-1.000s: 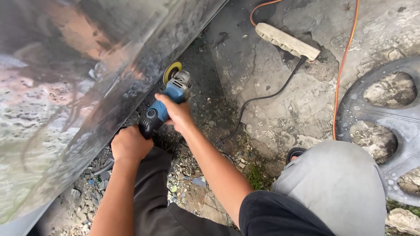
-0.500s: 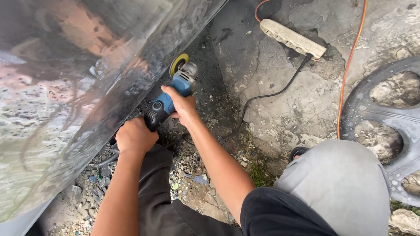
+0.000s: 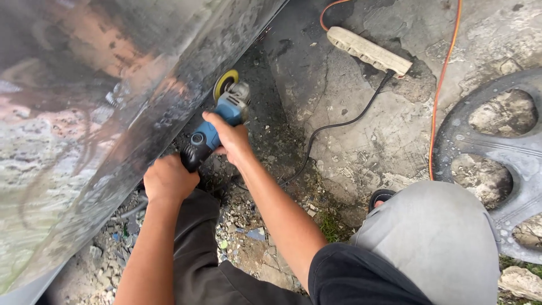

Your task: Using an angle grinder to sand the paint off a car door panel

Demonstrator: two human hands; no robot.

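Note:
A blue and black angle grinder (image 3: 217, 124) with a yellow disc (image 3: 225, 83) is held low against the lower edge of a large shiny metal sheet (image 3: 96, 113). My left hand (image 3: 166, 178) grips the black rear handle. My right hand (image 3: 228, 138) wraps around the blue body nearer the head. The disc touches or nearly touches the dark bottom band of the sheet. A black cord (image 3: 339, 124) runs from under my hands toward a power strip.
A cream power strip (image 3: 370, 52) lies on cracked concrete at the top, with an orange cable (image 3: 440, 85) running past it. A grey metal wheel-like disc with holes (image 3: 497, 152) lies at right. My bent knees and rubble (image 3: 237, 226) fill the bottom.
The grinder and both hands have slid a little up along the sheet's lower edge, away from me. The grip is unchanged.

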